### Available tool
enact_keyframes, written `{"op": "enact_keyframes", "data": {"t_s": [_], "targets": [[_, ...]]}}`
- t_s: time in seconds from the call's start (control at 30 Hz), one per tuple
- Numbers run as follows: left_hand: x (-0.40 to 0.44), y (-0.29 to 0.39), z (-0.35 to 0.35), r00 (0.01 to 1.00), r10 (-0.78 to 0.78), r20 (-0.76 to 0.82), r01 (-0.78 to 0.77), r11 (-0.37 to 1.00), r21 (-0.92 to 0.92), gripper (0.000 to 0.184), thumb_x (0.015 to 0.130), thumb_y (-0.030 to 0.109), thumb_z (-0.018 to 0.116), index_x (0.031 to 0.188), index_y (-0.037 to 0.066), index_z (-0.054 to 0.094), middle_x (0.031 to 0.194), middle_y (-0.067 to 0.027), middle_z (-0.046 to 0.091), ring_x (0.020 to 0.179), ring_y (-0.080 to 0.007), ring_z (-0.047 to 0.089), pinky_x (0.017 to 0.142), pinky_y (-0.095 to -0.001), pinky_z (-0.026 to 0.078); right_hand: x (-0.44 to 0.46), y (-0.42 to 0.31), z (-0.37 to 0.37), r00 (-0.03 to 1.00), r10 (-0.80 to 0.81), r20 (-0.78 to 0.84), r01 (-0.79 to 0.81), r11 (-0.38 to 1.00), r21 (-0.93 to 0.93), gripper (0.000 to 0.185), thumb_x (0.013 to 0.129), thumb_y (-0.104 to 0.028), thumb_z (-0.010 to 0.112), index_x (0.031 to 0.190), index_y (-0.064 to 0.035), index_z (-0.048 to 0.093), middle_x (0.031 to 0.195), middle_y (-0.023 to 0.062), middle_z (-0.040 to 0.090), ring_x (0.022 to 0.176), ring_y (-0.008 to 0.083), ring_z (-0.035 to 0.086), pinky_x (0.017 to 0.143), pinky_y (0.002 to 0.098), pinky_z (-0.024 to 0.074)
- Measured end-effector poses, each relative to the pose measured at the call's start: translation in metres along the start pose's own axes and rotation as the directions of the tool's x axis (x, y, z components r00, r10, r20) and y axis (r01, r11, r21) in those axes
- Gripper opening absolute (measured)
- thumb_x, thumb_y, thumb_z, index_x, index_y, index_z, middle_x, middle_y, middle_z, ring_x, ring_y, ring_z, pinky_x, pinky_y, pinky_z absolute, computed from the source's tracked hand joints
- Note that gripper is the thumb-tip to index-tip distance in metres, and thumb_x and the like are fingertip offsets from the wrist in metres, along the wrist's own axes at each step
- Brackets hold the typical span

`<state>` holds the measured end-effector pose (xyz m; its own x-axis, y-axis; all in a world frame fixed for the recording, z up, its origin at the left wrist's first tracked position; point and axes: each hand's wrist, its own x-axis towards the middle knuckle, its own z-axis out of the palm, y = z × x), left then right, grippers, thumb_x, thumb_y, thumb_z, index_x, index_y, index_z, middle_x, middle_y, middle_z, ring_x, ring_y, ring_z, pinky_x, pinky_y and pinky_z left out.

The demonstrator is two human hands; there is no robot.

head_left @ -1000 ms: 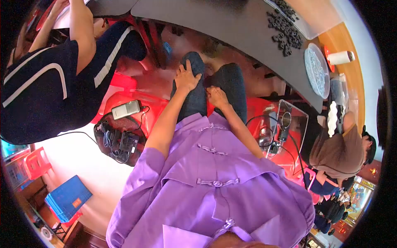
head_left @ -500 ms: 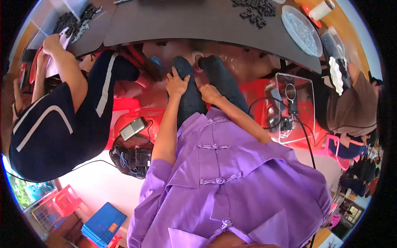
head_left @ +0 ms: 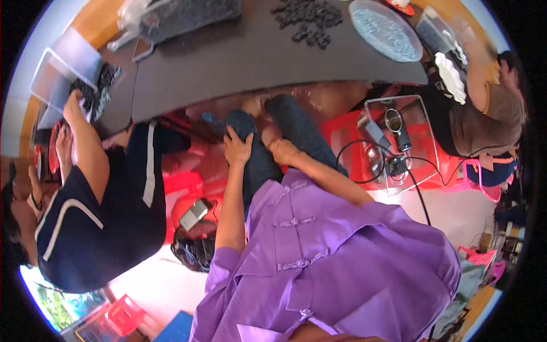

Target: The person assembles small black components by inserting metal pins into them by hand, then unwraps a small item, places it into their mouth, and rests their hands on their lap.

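My left hand [head_left: 238, 149] lies on the knee of my dark jeans [head_left: 241, 122], fingers spread, nothing held. Against the inner side of my other thigh rests my right hand [head_left: 283, 153], its fingers curled in; nothing shows in it, though the palm side is hidden. Both hands are below the front edge of the dark table [head_left: 211, 71]. On that table, ahead of me, lies a heap of small black pieces [head_left: 307, 18]. To its right is a round, pale tray [head_left: 360, 40] holding many small bluish pieces.
A dark grey bin [head_left: 188, 20] stands at the table's back left. At left sits a person in dark clothes [head_left: 108, 205], at right one in a brown top [head_left: 481, 128]. A red stool [head_left: 342, 134] carries a clear box [head_left: 424, 122] and cables; a grey device [head_left: 194, 215] lies left.
The view has shifted, bringing more of the table and the grey bin into sight. Both my hands stay on my legs. The person at left has a hand nearer the black pieces there.
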<state>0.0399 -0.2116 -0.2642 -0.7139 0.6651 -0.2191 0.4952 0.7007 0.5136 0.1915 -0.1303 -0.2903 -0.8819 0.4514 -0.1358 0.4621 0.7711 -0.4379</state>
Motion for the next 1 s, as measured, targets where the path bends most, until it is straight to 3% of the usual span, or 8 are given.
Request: {"op": "enact_keyframes", "data": {"t_s": [0.17,0.23,0.33,0.4,0.53,0.67,0.87,1.0], "targets": [[-0.011,-0.01,-0.026,0.903,0.285,0.322,-0.274,0.958,-0.082,0.088,0.079,0.053,0.059,0.138,-0.004,0.028,0.14,-0.0278,0.031,0.13,-0.0406,0.033,0.107,-0.0442,0.027,-0.004,-0.004,-0.006,1.0,-0.021,-0.016,0.021,0.999,-0.036,0.022,0.07,-0.002,0.053,0.088,-0.0019,0.065,0.091,0.0195,0.064,0.081,0.0351,0.064,0.071,0.0439,0.0523],[-0.05,0.059,-0.109,0.791,0.458,0.405,-0.057,0.714,-0.698,0.079,0.083,0.049,0.058,0.134,-0.006,0.036,0.141,-0.024,0.033,0.13,-0.0343,0.035,0.107,-0.0391,0.027,-0.009,-0.021,-0.023,1.0,0.006,0.003,-0.006,0.995,-0.095,0.02,0.071,-0.003,0.052,0.087,-0.0036,0.066,0.087,0.0183,0.065,0.082,0.0329,0.064,0.071,0.043,0.0519],[-0.122,0.127,-0.21,0.532,0.845,0.064,-0.188,0.192,-0.963,0.069,0.092,0.044,0.044,0.139,-0.004,0.028,0.142,-0.0229,0.033,0.132,-0.0292,0.034,0.108,-0.0434,0.027,-0.014,-0.031,-0.034,0.998,-0.057,0.036,0.061,0.991,-0.122,0.017,0.075,-0.011,0.052,0.079,-0.0045,0.067,0.084,0.017,0.066,0.079,0.0314,0.066,0.066,0.0413,0.0533],[-0.161,0.117,-0.23,0.445,0.895,0.025,-0.232,0.142,-0.962,0.081,0.09,0.054,0.042,0.143,-0.002,0.017,0.146,-0.0253,0.023,0.135,-0.0328,0.028,0.108,-0.0452,0.026,-0.012,-0.033,-0.029,0.993,-0.079,0.092,0.094,0.981,-0.169,0.017,0.076,-0.011,0.051,0.077,-0.0046,0.067,0.086,0.0174,0.066,0.076,0.0307,0.066,0.064,0.0414,0.0528],[-0.205,0.084,-0.236,-0.388,0.916,-0.101,0.082,-0.075,-0.994,0.09,0.084,0.049,0.057,0.144,0.0,0.013,0.147,-0.0286,0.014,0.138,-0.0424,0.005,0.103,-0.0664,0.003,-0.022,-0.044,-0.045,0.97,-0.238,-0.047,0.221,0.947,-0.233,0.014,0.077,-0.011,0.05,0.075,-0.001,0.06,0.075,0.0188,0.063,0.064,0.0284,0.064,0.056,0.0391,0.0513],[-0.219,0.14,-0.249,-0.134,0.854,-0.503,-0.023,-0.51,-0.86,0.089,0.087,0.055,0.047,0.141,-0.008,0.016,0.139,-0.0422,0.015,0.127,-0.0615,0.015,0.093,-0.075,0.012,-0.02,-0.038,-0.031,0.97,-0.244,-0.024,0.233,0.949,-0.211,0.015,0.077,-0.01,0.049,0.076,0.0001,0.06,0.083,0.0199,0.064,0.067,0.0286,0.065,0.059,0.0386,0.0523],[-0.202,0.188,-0.242,-0.44,0.877,-0.193,-0.112,-0.266,-0.957,0.116,0.072,0.086,0.011,0.141,-0.008,0.011,0.149,-0.0271,0.006,0.138,-0.0414,0.003,0.108,-0.0582,0.006,-0.017,-0.046,-0.046,0.982,-0.159,0.098,0.171,0.977,-0.126,0.014,0.074,-0.006,0.051,0.082,0.0017,0.06,0.094,0.0225,0.062,0.081,0.0343,0.064,0.07,0.0423,0.0522],[-0.228,0.144,-0.224,-0.324,0.944,-0.068,-0.233,-0.149,-0.961,0.095,0.086,0.068,0.017,0.14,-0.009,0.015,0.147,-0.0269,0.014,0.137,-0.0413,0.012,0.107,-0.0597,0.009,-0.016,-0.041,-0.046,0.977,-0.164,0.135,0.17,0.985,-0.035,0.014,0.073,-0.005,0.051,0.081,0.0029,0.06,0.093,0.0235,0.059,0.079,0.0362,0.063,0.07,0.0431,0.0521]]}}
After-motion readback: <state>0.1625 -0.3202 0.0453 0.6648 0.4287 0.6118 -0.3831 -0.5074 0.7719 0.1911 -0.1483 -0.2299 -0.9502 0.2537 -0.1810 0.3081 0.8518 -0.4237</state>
